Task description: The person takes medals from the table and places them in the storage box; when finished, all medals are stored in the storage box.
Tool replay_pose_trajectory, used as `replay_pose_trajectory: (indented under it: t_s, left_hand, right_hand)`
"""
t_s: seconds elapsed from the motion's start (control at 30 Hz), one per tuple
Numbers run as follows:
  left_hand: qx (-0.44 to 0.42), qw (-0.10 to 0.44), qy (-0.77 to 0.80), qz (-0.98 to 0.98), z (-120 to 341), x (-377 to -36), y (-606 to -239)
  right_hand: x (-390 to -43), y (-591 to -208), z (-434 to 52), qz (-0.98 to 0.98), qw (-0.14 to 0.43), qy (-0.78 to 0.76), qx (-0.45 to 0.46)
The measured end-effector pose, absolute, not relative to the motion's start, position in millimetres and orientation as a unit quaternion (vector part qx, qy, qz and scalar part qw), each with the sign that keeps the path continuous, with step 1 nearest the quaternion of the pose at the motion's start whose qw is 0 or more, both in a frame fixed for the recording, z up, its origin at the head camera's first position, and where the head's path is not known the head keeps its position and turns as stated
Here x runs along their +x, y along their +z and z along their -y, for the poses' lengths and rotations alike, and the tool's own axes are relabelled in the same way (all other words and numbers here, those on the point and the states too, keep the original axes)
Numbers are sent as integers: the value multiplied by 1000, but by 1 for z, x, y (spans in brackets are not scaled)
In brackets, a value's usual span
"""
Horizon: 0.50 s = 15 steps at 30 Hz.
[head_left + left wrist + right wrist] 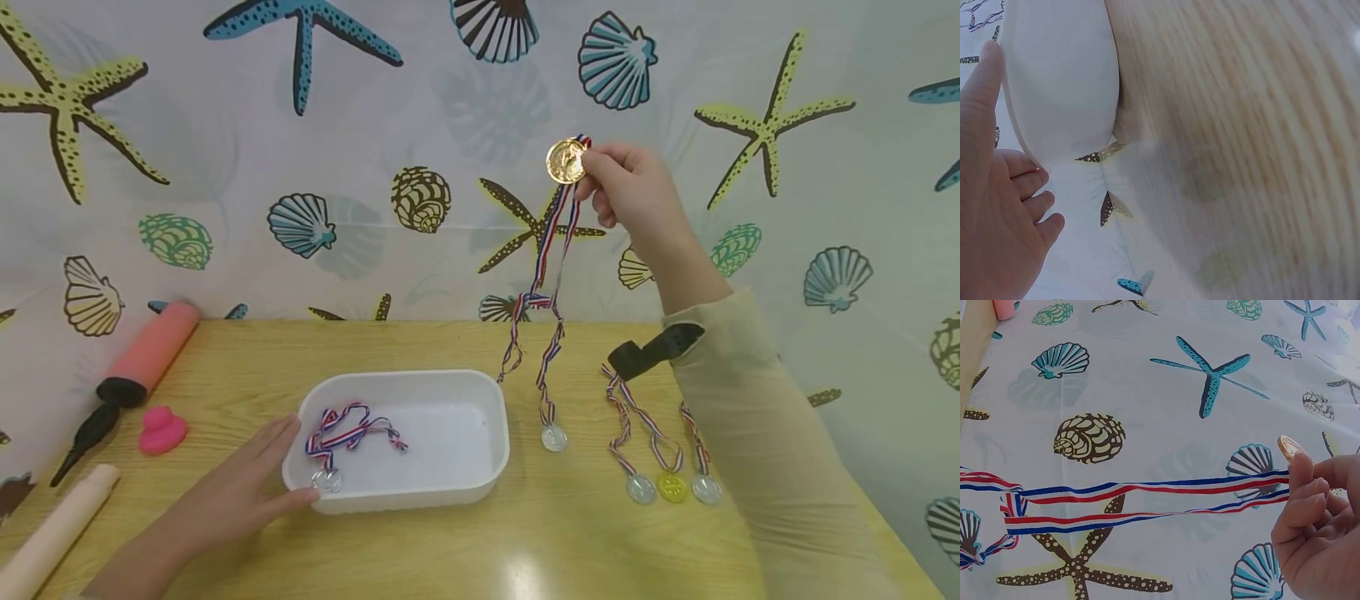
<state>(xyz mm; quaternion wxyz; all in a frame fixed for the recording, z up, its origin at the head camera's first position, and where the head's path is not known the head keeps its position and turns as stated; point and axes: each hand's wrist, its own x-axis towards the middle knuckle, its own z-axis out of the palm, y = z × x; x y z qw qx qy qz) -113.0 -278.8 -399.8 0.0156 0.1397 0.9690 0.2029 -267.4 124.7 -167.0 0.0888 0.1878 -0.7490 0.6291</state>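
Note:
My right hand (592, 171) is raised high in front of the wall cloth and pinches a gold medal (566, 160) by its edge. The medal's red, white and blue ribbon (551, 275) hangs down to the table, knotted with the ribbon of a silver medal (553, 437) that lies there. The right wrist view shows the pinching fingers (1310, 481), the gold medal's rim (1289, 447) and the taut ribbon (1147, 500). My left hand (288, 462) rests flat against the left front corner of a white tray (480, 417), fingers straight. Inside the tray lies a silver medal (327, 479) with its ribbon.
Three more medals lie right of the tray: silver (641, 489), yellow (671, 487), silver (706, 489). At the table's left are a pink hand pump (142, 358), a pink duck (162, 430) and a pale roller (56, 533). A seashell cloth (225, 167) covers the back wall.

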Motion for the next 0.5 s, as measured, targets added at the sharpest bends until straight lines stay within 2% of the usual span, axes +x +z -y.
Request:
replay_pose_trajectory:
  t_s: [0.23,0.5]
  left_hand:
    - [141,17,194,-971,279,-113,-399]
    - [137,25,193,-971,279,-112,-398]
  right_hand:
    - [-275,-196,-138,788,74,586,175]
    - [-283,-265,-144,857,-37,498,126]
